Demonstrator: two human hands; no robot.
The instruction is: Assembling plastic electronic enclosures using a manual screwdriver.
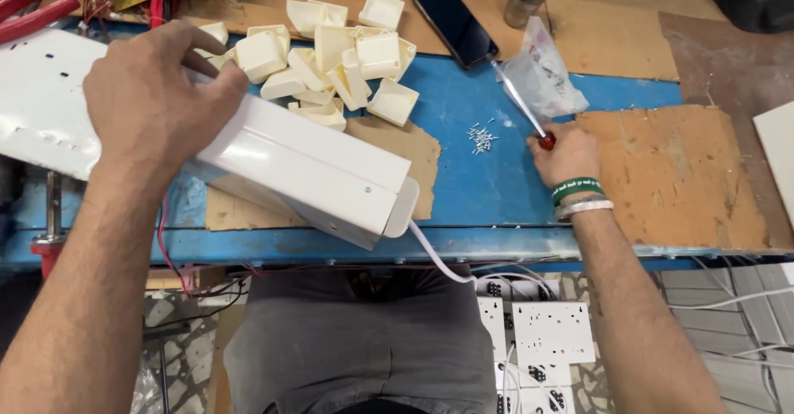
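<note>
Left hand (153, 91) spread flat, palm down, pressing on long white metal housing (302, 170) lying slantwise across blue workbench (488, 186). Behind, heap of cream plastic end caps (331, 58). Further right, small pile of silver screws (480, 138). Right hand (566, 156) closed around red-handled screwdriver (525, 110), shaft angled up toward clear plastic bag (546, 75).
</note>
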